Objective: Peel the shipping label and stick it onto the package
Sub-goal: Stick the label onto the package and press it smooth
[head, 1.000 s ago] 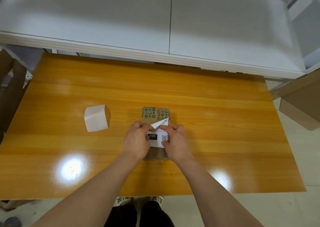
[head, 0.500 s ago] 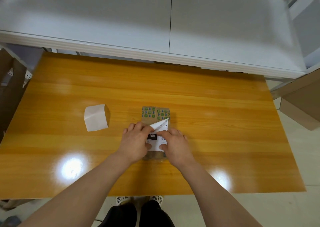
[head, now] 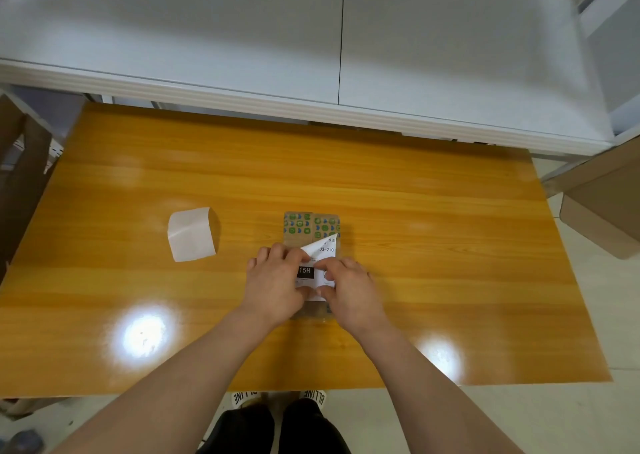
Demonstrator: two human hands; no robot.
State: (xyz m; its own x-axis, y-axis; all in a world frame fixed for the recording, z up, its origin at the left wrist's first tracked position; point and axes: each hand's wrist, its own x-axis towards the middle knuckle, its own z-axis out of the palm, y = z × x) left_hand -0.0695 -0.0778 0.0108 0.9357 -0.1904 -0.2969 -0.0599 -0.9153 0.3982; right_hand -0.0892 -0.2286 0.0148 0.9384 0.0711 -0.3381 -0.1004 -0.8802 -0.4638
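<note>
A small brown cardboard package, taped at its far end with a green-and-blue pattern, is laid flat near the middle of a glossy orange wooden table. A white shipping label, printed with a black block reading "15H", is spread over the package's top face. Its far left corner is raised and folded over towards the right as a white triangle.

The two hands are brought close together over the package, almost touching. The left hand is set on the label's left side, and the raised flap is gripped by its curled fingers. The right hand is placed on the label's right side with bent fingertips and thumb on the paper. Whether the paper is pinched or only pressed there cannot be told.

A curled white backing sheet is seen on the table well to the left of the package. A white shelf unit is seen beyond the table's far edge.
</note>
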